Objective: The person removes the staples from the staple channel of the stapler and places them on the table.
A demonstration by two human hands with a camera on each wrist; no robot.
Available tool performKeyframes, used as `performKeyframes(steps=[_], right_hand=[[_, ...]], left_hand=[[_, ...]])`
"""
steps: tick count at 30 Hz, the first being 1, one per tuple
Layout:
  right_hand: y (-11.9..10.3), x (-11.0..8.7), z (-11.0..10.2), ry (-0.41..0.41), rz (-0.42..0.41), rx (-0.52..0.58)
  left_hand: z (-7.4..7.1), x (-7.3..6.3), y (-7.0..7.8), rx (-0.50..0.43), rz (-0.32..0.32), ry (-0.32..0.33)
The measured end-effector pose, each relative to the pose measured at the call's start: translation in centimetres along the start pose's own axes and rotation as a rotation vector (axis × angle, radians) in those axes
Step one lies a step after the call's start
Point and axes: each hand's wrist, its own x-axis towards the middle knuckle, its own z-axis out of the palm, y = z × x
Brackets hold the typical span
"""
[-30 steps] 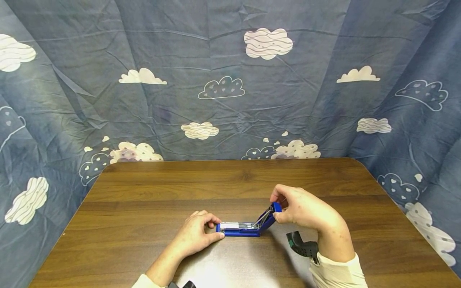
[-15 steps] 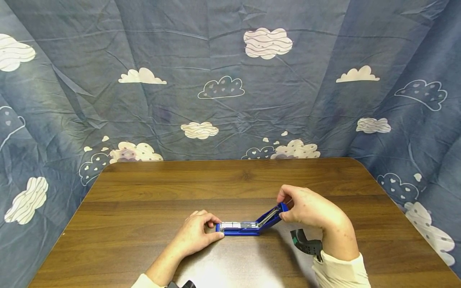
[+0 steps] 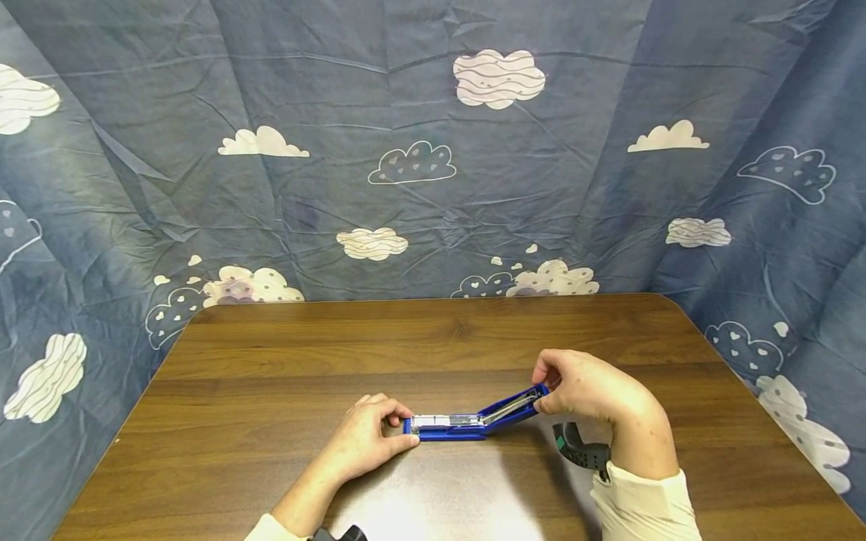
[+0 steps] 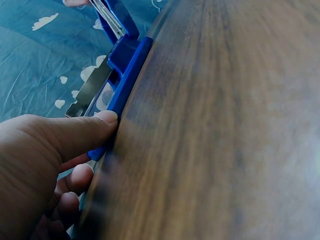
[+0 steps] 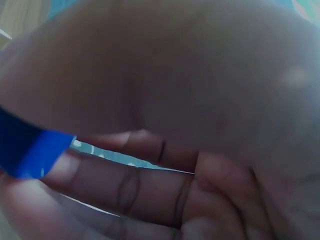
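A blue stapler [image 3: 449,433] lies on the table with its top cover [image 3: 509,410] swung far back to the right, baring the metal staple channel [image 3: 440,421]. My left hand [image 3: 370,438] pinches the front end of the base between thumb and fingers; in the left wrist view the thumb [image 4: 95,127] presses along the base's side. At the other end my right hand [image 3: 585,387] pinches the raised tip of the cover, which slopes up from the hinge. A metal rod runs inside the cover. Close up in the right wrist view, the blue cover end [image 5: 35,150] sits among the fingers.
The brown wooden table [image 3: 304,346] has rounded far corners. Behind it hangs a blue cloth [image 3: 406,203] with white cloud prints. A black wrist mount [image 3: 580,451] juts out below my right wrist, above the tabletop.
My right hand has moved right and tilted the stapler's cover further back and lower, widening the angle at the hinge. The left hand keeps its hold on the base.
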Motion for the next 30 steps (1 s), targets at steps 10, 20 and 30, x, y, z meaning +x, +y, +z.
performKeyframes(steps=[10,20,30], right_hand=[[1.3,0.1,0.1,-0.049,0.068,0.018],[2.4,0.2,0.3,-0.084,0.113,0.039],[3.5,0.5,0.6,-0.131,0.152,0.080]], left_hand=[[-0.1,0.1,-0.2,-0.005,0.004,0.010],[0.1,0.1,-0.1,-0.004,0.008,0.012],[0.0,0.0,0.0,-0.008,0.002,0.014]])
